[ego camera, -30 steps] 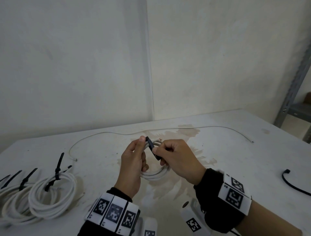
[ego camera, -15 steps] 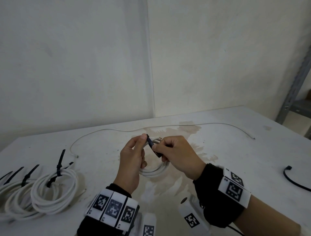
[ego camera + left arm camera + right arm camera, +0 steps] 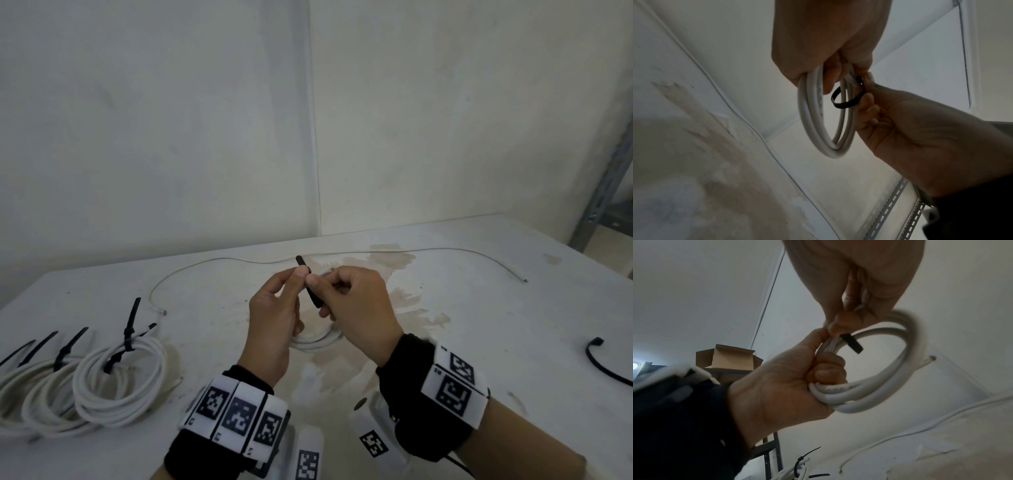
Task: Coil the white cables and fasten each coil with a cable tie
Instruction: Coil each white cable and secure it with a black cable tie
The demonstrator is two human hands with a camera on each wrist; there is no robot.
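Note:
My left hand (image 3: pixel 295 279) and right hand (image 3: pixel 320 283) meet over the table (image 3: pixel 479 325). Between them they pinch a black cable tie (image 3: pixel 310 289), whose end sticks up past the fingertips. A small white cable coil (image 3: pixel 317 342) hangs below them. In the left wrist view my left hand (image 3: pixel 830 48) has its fingers curled round the coil (image 3: pixel 809 116), and the tie (image 3: pixel 844 101) loops round some of its strands beside my right hand (image 3: pixel 900 129). The right wrist view shows my left hand (image 3: pixel 789 382) gripping the coil (image 3: pixel 875 389) and my right hand (image 3: pixel 859 288) pinching the tie (image 3: pixel 852 344).
Several tied white coils (image 3: pixel 116 383) with black tie tails lie at the table's left. A long loose white cable (image 3: pixel 376 253) curves along the far side. A spare black tie (image 3: pixel 603 366) lies at the right edge. A metal shelf upright (image 3: pixel 603 192) stands beyond the right corner.
The tie's end now pokes further up past my fingertips than a second ago. Both hands stay together over the coil, slightly higher in the picture.

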